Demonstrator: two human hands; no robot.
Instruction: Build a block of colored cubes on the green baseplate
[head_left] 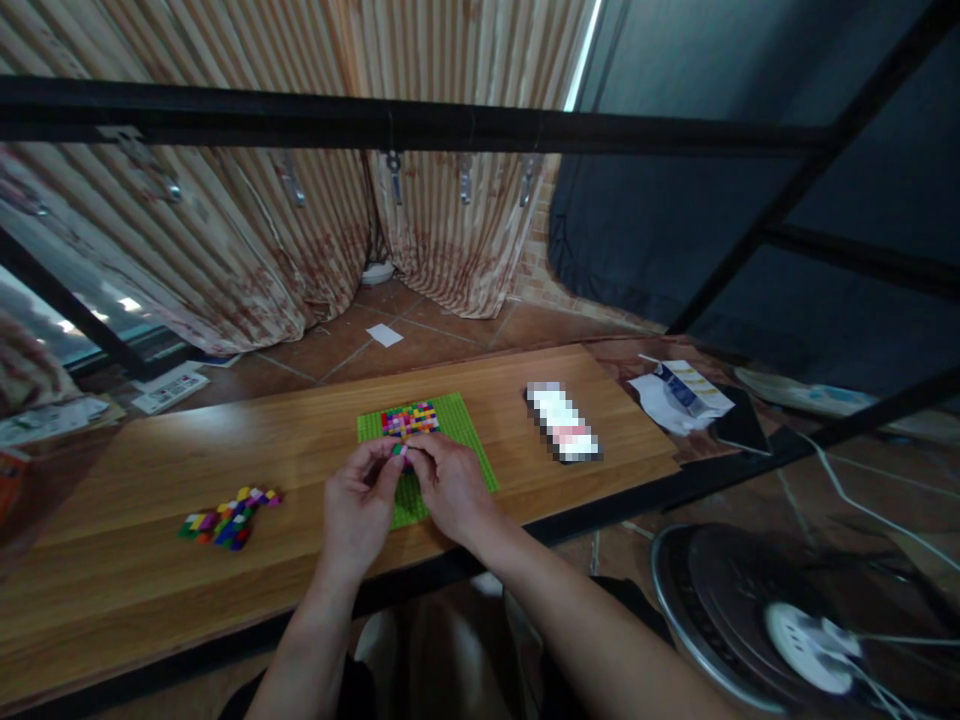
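My left hand (358, 500) and my right hand (456, 485) meet over a green studded baseplate (474, 450). Both are closed, thumbs and fingers pinched together around tiny toy bricks (400, 452), one green and one pinkish. Which fingers grip which brick is too small to make out. Just beyond my fingertips, a block of many-coloured toy bricks (410, 418) covers the far part of the baseplate. To the left on the wooden table (292, 450) lies a loose pile of mixed-colour bricks (236, 518). My hands hide some of the baseplate's near side.
Right of the baseplate lies a phone (562, 422) with a blurred screen. Papers with a small box (682, 390) and a dark tablet-like slab (742, 422) are farther right. A dark metal bar (450, 130) crosses above. A round stool-like object (720, 610) bears a power strip (810, 645).
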